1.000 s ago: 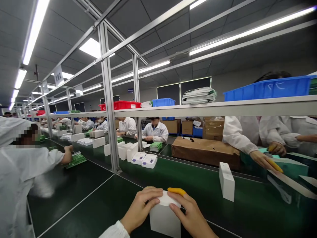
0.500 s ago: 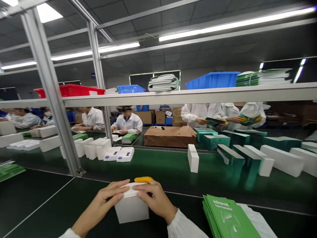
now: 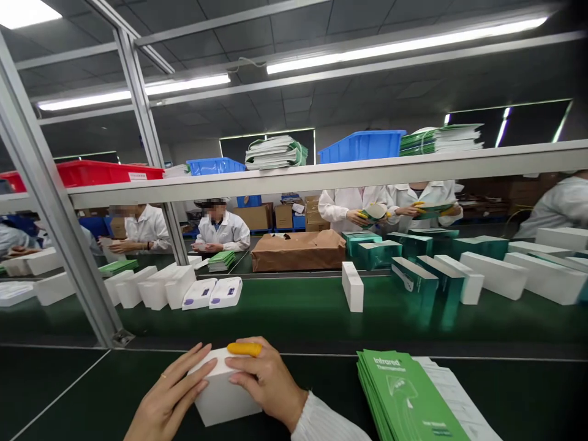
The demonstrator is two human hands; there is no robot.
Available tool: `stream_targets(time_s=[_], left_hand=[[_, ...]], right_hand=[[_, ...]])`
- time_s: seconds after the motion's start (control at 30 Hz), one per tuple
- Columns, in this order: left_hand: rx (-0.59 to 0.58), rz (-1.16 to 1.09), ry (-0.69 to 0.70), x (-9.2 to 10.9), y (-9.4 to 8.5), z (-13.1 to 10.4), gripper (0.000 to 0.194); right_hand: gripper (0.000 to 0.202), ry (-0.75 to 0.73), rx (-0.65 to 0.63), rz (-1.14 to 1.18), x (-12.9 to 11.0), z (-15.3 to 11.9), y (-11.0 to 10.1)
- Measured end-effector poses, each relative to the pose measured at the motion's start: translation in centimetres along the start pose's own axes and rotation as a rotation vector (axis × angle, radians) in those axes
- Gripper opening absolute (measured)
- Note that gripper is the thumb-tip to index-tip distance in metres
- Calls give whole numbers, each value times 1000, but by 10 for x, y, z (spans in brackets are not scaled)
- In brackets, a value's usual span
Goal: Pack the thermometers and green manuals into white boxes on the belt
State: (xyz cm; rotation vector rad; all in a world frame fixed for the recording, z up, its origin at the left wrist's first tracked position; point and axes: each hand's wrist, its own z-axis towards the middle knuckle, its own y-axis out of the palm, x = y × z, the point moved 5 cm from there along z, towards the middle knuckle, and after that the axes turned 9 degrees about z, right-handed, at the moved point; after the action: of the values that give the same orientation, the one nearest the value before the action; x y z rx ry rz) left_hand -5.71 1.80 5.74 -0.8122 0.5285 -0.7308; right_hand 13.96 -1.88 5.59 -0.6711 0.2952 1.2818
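Hands (image 3: 218,386) on white box (image 3: 227,392), dark green tabletop (image 3: 316,392); ceiling lights (image 3: 404,46) lit.

Showing plain white on the box (image 3: 229,395), popping bright yellow on the finger cover (image 3: 244,349)! Running fine ribs down the white sleeve (image 3: 326,420), and blazing green across the front booklets (image 3: 408,395), flashing white lettering and a pale line drawing. Going white on the sheets (image 3: 452,392), deep green on the conveyor belt (image 3: 294,318). Dotting purple onto the white trays (image 3: 199,294), turning teal on the far cartons (image 3: 413,280), brown on the wrapped bundle (image 3: 298,252). Glowing red on the long bin (image 3: 101,174), and beaming blue on the large tub (image 3: 362,147)!
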Motion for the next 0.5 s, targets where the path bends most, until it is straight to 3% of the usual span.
stream_targets(time_s=[0.1,0.23,0.33,0.4,0.5], left_hand=[[-112,54,6,-4,0,16,53],[-243,35,48,-3,0,63,49],[-146,58,81,4,6,112,43],[-49,105,130,14,20,144,41],[8,220,345,46,60,183,49]], right_hand=[[33,7,15,-51,-3,-4,0],[37,128,144,-193,-10,-9,-15],[41,221,353,-349,-12,-21,-32],[42,232,436,-405,-12,-36,-40],[37,205,306,-422,-18,-58,-40]])
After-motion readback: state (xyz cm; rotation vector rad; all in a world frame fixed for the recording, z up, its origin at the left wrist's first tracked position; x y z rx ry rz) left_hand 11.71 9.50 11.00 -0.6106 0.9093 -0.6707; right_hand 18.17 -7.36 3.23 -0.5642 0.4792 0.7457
